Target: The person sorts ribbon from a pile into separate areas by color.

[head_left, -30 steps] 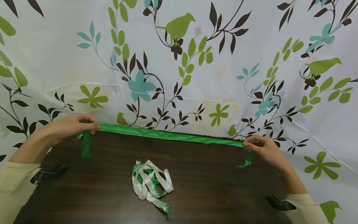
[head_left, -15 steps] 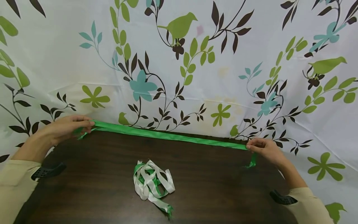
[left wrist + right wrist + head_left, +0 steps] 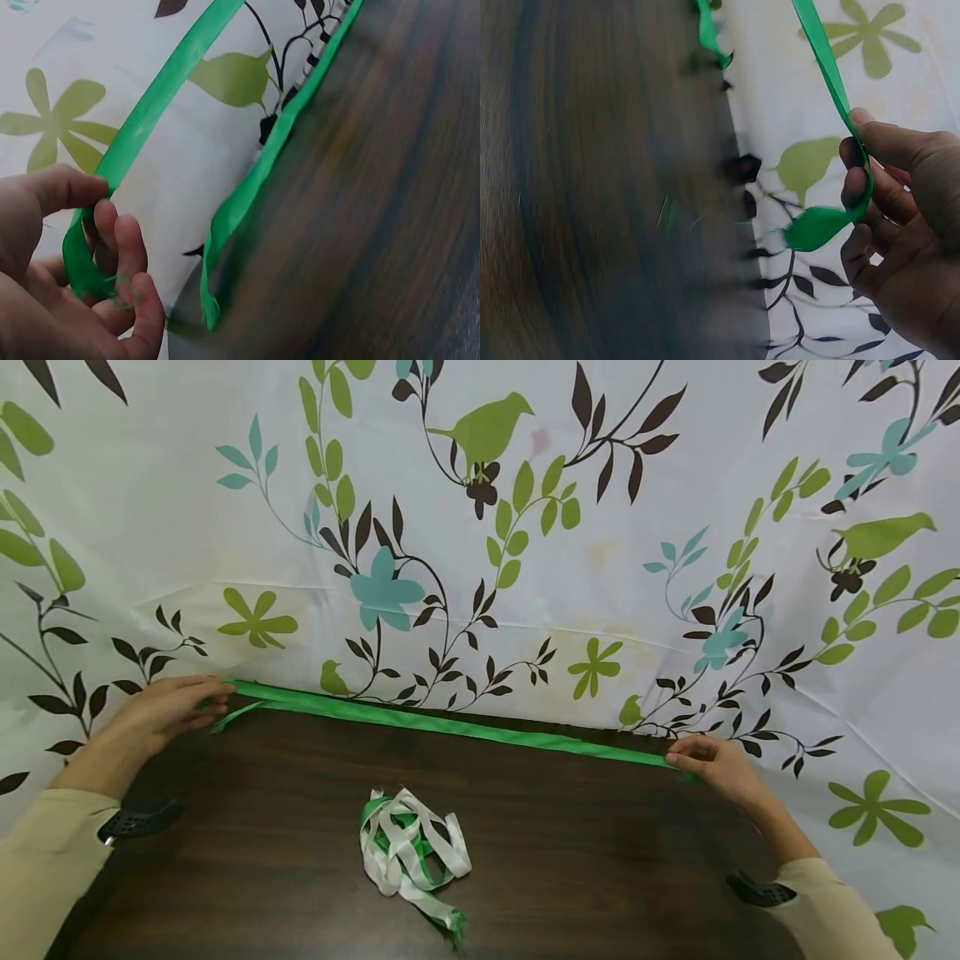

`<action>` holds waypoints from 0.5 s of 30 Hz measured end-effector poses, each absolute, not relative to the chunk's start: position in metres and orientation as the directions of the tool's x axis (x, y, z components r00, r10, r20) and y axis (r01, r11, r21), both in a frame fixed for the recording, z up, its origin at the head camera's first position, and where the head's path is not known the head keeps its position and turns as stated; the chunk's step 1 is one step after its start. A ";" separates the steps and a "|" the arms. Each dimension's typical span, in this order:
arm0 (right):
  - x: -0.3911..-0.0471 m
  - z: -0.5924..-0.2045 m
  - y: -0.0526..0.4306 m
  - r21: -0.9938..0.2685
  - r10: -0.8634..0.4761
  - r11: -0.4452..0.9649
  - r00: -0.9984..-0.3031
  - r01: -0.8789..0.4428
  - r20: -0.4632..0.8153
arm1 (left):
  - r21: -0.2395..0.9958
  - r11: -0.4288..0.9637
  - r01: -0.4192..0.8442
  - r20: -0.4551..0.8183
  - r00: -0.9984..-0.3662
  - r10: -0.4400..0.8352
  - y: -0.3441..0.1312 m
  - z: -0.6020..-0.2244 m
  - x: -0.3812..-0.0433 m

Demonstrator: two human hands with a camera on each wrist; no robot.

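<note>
A green ribbon (image 3: 450, 724) stretches between my two hands near the back of the table. My left hand (image 3: 176, 706) pinches it close to one end between thumb and index finger. In the left wrist view its frayed tail (image 3: 84, 274) curls against the other fingers. On the other side my right hand (image 3: 712, 768) pinches the ribbon, and a short tail (image 3: 821, 227) bends across the curled fingers in the right wrist view. A second green strip (image 3: 259, 172) runs along the table's back edge, its end loose and apart from my left hand. Whether both strips are joined cannot be seen.
A loose heap of white and green ribbon (image 3: 412, 852) lies on the dark wooden table (image 3: 570, 860). A white cloth (image 3: 480, 610) printed with birds, leaves and flowers stands behind the table. Dark straps (image 3: 140, 821) sit at both sleeves.
My left hand has moved outward to the left, and my right hand slightly to the right. The tails that hung below the hands have lifted, and a loose green end now shows beside my left hand.
</note>
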State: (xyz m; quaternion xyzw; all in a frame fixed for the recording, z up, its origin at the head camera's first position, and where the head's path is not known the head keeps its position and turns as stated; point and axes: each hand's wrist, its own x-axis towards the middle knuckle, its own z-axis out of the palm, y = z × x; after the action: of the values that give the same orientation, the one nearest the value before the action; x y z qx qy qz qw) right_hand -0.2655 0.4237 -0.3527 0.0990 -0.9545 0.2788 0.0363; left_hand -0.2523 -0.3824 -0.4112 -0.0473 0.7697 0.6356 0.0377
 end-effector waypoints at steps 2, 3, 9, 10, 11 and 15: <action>-0.268 -0.357 0.429 -0.514 -0.165 0.832 -0.978 -0.209 0.131 | 0.969 0.207 -0.137 -0.129 -0.990 -0.053 -0.383 -0.415 -0.253; -0.269 -0.360 0.432 -0.502 -0.164 0.839 -0.977 -0.210 0.135 | 0.964 0.222 -0.149 -0.137 -0.988 -0.069 -0.384 -0.416 -0.253; -0.276 -0.375 0.448 -0.490 -0.137 0.849 -0.978 -0.199 0.159 | 0.940 0.284 -0.192 -0.156 -0.977 -0.145 -0.382 -0.422 -0.255; -0.277 -0.378 0.450 -0.499 -0.126 0.845 -0.979 -0.191 0.161 | 0.934 0.297 -0.197 -0.157 -0.976 -0.153 -0.382 -0.423 -0.255; -0.279 -0.380 0.452 -0.506 -0.122 0.842 -0.979 -0.188 0.161 | 0.930 0.308 -0.200 -0.158 -0.975 -0.156 -0.382 -0.424 -0.255; -0.288 -0.388 0.455 -0.516 -0.082 0.843 -0.985 -0.151 0.154 | 0.909 0.356 -0.216 -0.167 -0.972 -0.163 -0.382 -0.428 -0.256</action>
State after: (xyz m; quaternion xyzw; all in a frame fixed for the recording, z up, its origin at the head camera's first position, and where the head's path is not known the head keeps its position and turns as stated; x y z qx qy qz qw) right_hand -0.2878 0.4549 -0.3882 0.0606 -0.9580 0.2731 0.0630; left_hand -0.2560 -0.3824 -0.4280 -0.1152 0.8230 0.5557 0.0238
